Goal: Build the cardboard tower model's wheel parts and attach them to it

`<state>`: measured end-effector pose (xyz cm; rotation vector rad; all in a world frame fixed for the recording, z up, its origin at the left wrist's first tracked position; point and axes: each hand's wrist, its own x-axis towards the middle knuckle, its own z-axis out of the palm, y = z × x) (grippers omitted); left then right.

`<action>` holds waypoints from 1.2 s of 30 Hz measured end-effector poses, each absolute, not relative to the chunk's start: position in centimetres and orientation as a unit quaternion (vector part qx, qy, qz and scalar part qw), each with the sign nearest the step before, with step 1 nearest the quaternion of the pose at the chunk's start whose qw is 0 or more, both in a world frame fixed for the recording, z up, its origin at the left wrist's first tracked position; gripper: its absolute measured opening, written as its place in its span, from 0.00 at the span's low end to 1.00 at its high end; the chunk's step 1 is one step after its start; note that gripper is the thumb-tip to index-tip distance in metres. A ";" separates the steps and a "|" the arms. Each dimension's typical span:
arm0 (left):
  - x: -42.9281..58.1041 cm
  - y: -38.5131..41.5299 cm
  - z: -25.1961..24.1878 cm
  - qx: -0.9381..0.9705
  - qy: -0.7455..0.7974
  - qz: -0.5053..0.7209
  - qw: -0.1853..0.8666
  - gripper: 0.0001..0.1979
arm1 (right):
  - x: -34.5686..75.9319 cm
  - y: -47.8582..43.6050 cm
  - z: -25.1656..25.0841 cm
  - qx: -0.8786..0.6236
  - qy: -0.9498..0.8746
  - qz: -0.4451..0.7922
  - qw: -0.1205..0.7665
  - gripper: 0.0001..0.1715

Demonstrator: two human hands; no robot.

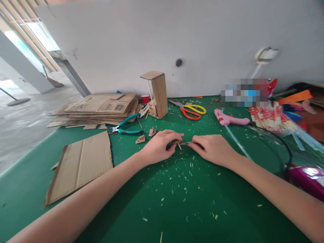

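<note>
My left hand [162, 145] is closed around a small brown piece [179, 141] that looks like cardboard, mostly hidden by the fingers. A short pale wooden stick [180, 146] pokes out below it. My right hand [214, 148] pinches a thin grey blade [186, 143] whose tip reaches the brown piece; its handle is hidden. Just beyond my left hand lie two small cardboard pieces [140, 139]. Pale shavings [191, 165] are scattered on the green tabletop [172, 216] below both hands.
Behind the hands are a cardboard stand [160, 96], scissors [192, 111] and teal-handled pliers [129, 125]. Stacked cardboard [101, 106] and a loose sheet [81, 162] lie left. Right are a pink glue gun [231, 118], its black cord [280, 138], packaged sticks [268, 118] and a purple object [307, 179].
</note>
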<state>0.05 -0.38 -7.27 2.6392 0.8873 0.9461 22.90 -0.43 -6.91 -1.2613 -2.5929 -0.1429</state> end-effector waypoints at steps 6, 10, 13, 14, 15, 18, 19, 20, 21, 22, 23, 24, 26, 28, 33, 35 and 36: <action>0.0 -0.6 -7.4 0.896 0.316 0.298 0.093 0.15 | 22.7 -0.3 -7.0 -0.423 -0.898 -0.043 0.116 0.22; -0.1 -0.6 -7.6 0.905 0.296 0.288 0.104 0.16 | 22.7 -0.4 -6.8 -0.402 -0.909 -0.069 0.091 0.23; -0.1 -0.6 -7.6 0.910 0.287 0.282 0.105 0.16 | 22.7 -0.6 -6.8 -0.392 -0.911 -0.088 0.088 0.22; -0.1 -0.5 -7.6 0.911 0.284 0.280 0.106 0.17 | 22.7 -0.6 -6.8 -0.393 -0.910 -0.096 0.091 0.22; -0.1 -0.5 -7.5 0.912 0.282 0.278 0.107 0.17 | 22.7 -0.7 -6.9 -0.394 -0.909 -0.102 0.094 0.23; 0.0 -0.5 -7.4 0.914 0.275 0.278 0.111 0.17 | 22.7 -0.8 -6.9 -0.397 -0.905 -0.117 0.101 0.24; 0.0 -0.5 -7.4 0.914 0.273 0.278 0.113 0.17 | 22.7 -0.8 -6.8 -0.394 -0.906 -0.119 0.099 0.24; 0.0 -0.5 -7.4 0.914 0.272 0.278 0.113 0.17 | 22.7 -0.8 -6.7 -0.391 -0.908 -0.120 0.095 0.24; 0.0 -0.5 -7.4 0.915 0.271 0.277 0.114 0.17 | 22.8 -0.8 -6.6 -0.389 -0.909 -0.119 0.090 0.24; 0.0 -0.5 -7.4 0.915 0.271 0.276 0.113 0.17 | 22.8 -0.8 -6.5 -0.387 -0.911 -0.117 0.085 0.24; -0.1 -0.5 -7.4 0.916 0.271 0.275 0.113 0.17 | 22.8 -0.8 -6.4 -0.386 -0.912 -0.113 0.079 0.24; -0.1 -0.5 -7.4 0.916 0.272 0.274 0.112 0.17 | 22.8 -0.8 -6.3 -0.386 -0.913 -0.110 0.075 0.24; -0.1 -0.6 -7.4 0.917 0.272 0.270 0.111 0.16 | 22.8 -0.7 -6.1 -0.384 -0.915 -0.104 0.064 0.24; -0.1 -0.6 -7.4 0.917 0.272 0.270 0.111 0.17 | 22.8 -0.7 -6.0 -0.378 -0.919 -0.102 0.054 0.24; -0.1 -0.5 -7.4 0.917 0.269 0.274 0.110 0.18 | 22.7 -1.1 -6.3 -0.383 -0.915 -0.111 0.065 0.23; -0.1 -0.5 -7.4 0.917 0.267 0.277 0.109 0.18 | 22.7 -1.3 -6.4 -0.390 -0.909 -0.124 0.077 0.23; -0.1 -0.5 -7.3 0.917 0.265 0.277 0.109 0.18 | 22.7 -1.4 -6.5 -0.392 -0.907 -0.132 0.082 0.23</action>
